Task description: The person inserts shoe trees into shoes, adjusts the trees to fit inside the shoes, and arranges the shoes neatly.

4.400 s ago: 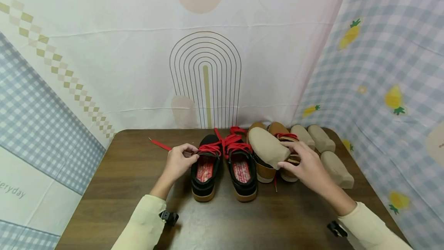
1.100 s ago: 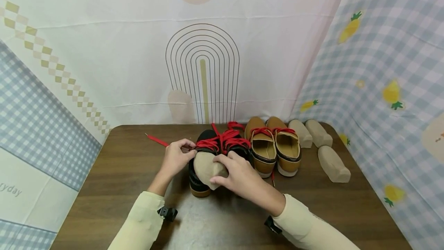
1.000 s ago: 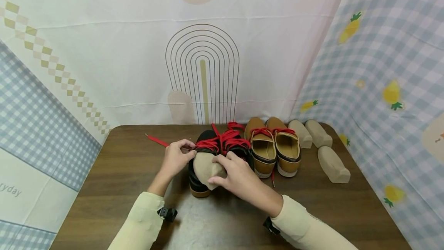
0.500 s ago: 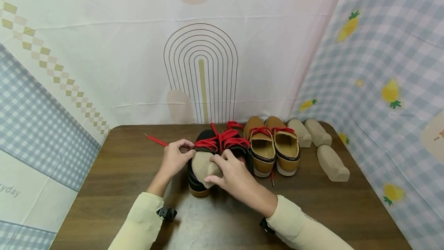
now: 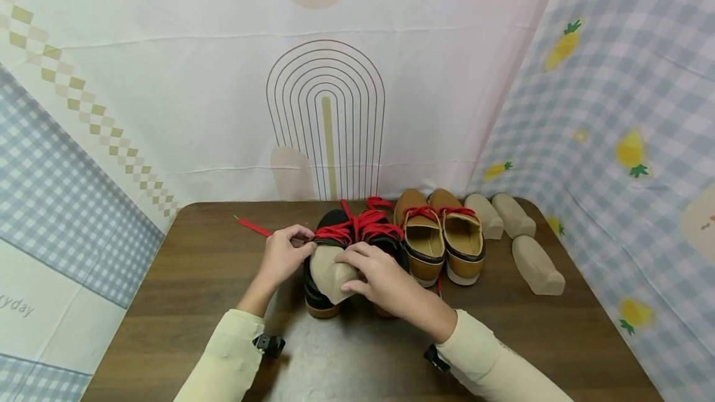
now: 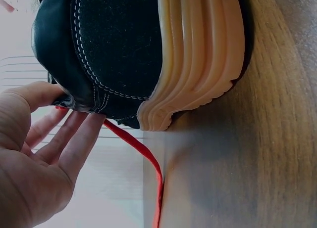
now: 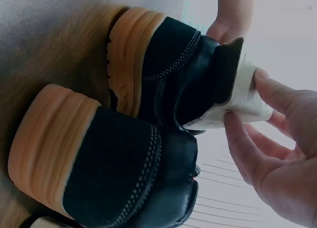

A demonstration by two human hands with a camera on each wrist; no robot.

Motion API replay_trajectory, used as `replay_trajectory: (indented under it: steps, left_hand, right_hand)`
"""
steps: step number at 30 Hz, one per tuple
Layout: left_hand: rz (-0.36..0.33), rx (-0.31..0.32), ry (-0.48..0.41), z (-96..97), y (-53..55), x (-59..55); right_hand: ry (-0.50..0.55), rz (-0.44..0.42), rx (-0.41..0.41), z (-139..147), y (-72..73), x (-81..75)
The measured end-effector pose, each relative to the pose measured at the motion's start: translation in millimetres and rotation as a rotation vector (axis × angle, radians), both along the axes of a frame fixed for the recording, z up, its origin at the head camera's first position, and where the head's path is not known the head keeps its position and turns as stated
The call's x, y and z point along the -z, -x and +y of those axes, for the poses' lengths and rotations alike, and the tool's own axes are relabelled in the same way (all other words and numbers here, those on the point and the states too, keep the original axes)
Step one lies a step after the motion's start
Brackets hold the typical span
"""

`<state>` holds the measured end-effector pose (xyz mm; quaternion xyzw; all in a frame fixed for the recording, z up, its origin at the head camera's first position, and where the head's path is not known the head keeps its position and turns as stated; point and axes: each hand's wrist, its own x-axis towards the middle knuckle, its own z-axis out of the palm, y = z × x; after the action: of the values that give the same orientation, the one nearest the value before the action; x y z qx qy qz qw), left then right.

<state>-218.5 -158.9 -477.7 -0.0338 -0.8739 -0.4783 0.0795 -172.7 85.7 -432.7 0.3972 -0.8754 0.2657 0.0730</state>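
My left hand (image 5: 286,256) pinches the upper edge of the left black shoe (image 6: 119,45), near its red laces (image 5: 333,232); the left wrist view shows thumb and fingers on that edge. In my right hand (image 5: 385,278) is a beige moulded shoe insert (image 5: 326,272), held between thumb and fingers. Its rounded end points into the left shoe's opening, and its blocky end is up in my grip, as the right wrist view (image 7: 242,97) also shows. Close on the right stands the second black shoe (image 7: 114,163), partly hidden behind my right hand in the head view.
Two tan shoes (image 5: 463,244) with red laces stand just right of the black pair. Beyond them lie three more beige inserts (image 5: 537,265) near the table's right edge. A loose red lace end (image 5: 252,226) lies on the brown table (image 5: 206,253) at left.
My right hand has carried the insert left, from above the tan shoes to the left black shoe's opening. Over the last second it shifts only slightly. My left hand keeps its pinch.
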Motion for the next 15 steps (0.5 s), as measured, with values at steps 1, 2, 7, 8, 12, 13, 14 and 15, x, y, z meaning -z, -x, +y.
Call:
replay_trajectory:
  steps: [1,2,7,8,12,13,14,15]
  left_hand:
    - [0.001,-0.002,0.002,0.3,0.0,-0.1]
    - [0.002,-0.004,0.004,0.5,0.1,-0.1]
    - [0.009,-0.009,0.001,0.6,0.4,0.3]
    - [0.01,-0.01,0.003,0.4,0.3,0.5]
    - [0.015,-0.011,0.01,0.9,-0.4,0.2]
    - [0.015,-0.011,0.011,1.1,-0.5,0.2]
    - [0.014,-0.01,0.013,1.6,-0.8,0.2]
    - [0.015,-0.01,0.013,2.0,-1.0,0.1]
  right_hand:
    - [0.004,0.006,-0.002,-0.1,-0.3,0.7]
    - [0.006,0.014,-0.003,-0.2,-0.6,1.7]
    - [-0.003,0.034,0.004,-2.1,-1.6,3.0]
    - [-0.004,0.035,0.005,-2.9,-1.8,2.6]
    - [-0.015,0.026,0.01,-5.8,-2.0,-1.3]
    - [-0.019,0.022,0.011,-6.5,-2.1,-2.5]
    - [-0.022,0.021,0.011,-7.1,-2.3,-3.5]
    - [-0.028,0.022,0.012,-7.8,-2.4,-4.1]
